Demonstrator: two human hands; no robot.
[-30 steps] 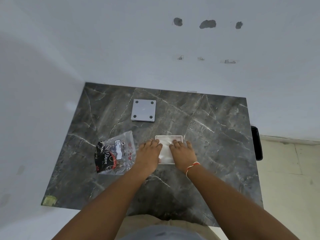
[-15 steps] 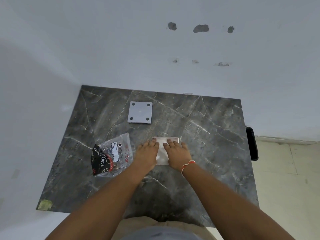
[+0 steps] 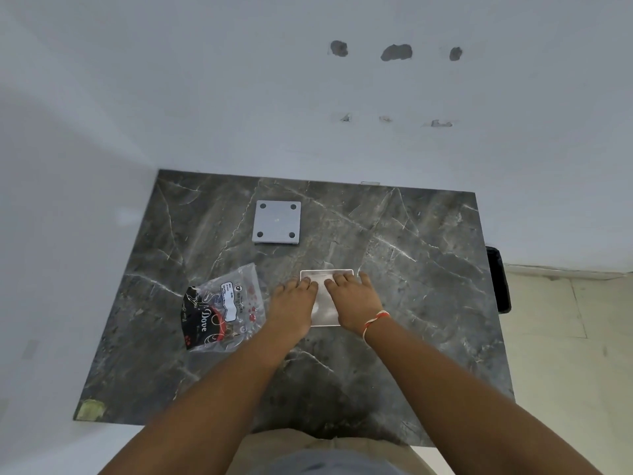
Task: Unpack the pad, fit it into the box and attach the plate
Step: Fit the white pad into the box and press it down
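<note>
A shallow white box (image 3: 327, 273) lies on the dark marble table (image 3: 428, 286), with a pale pad (image 3: 324, 305) inside it. Both hands rest flat on top, fingers spread. My left hand (image 3: 293, 308) covers the box's left side, and my right hand (image 3: 354, 301), with a red-and-white thread at the wrist, covers its right side. Neither hand grips anything. A grey square plate (image 3: 276, 221) with a dark hole near each corner lies apart, farther back and to the left.
A crumpled clear plastic wrapper (image 3: 222, 308) with black and red print lies left of my left hand. White walls close off the table's back and left. A black object (image 3: 498, 279) hangs past the table's right edge, above a tiled floor.
The pad has changed from crumpled and raised to lying smooth in the box. Both hands have kept pressing on it, fingers shifting slightly. The view has tilted a little.
</note>
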